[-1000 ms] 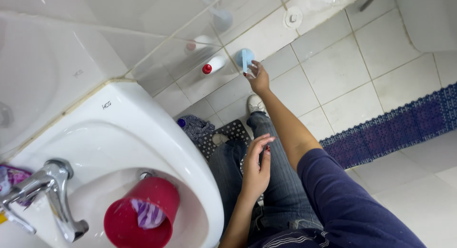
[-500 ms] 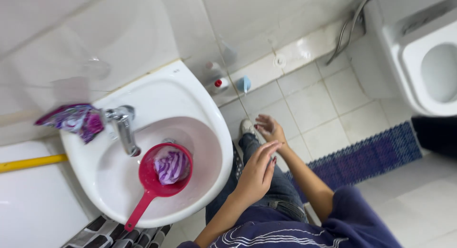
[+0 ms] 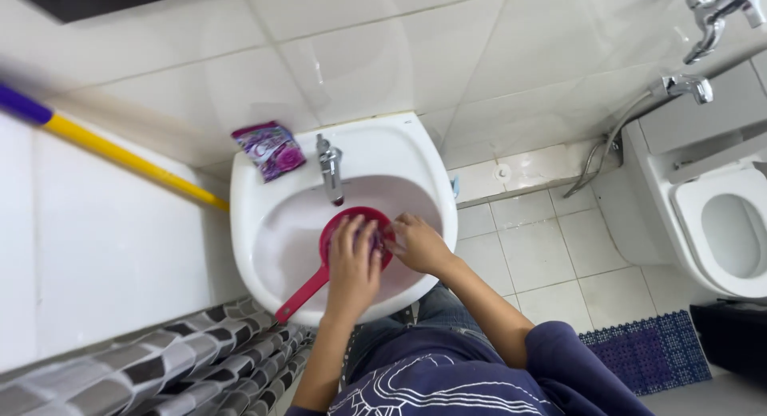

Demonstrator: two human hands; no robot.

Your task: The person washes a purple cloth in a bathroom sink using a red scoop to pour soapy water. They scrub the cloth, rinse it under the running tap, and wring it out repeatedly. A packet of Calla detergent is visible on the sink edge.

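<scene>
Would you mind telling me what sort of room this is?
A bathroom, most likely: a white sink with a tap, a toilet beside it, and tiled walls and floor.

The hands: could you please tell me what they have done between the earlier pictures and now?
The right hand left the blue object low by the wall and came up to the sink; the left hand rose from the lap. Both now reach into the red scoop in the white basin. The scoop, tap and purple packet kept their places.
</scene>
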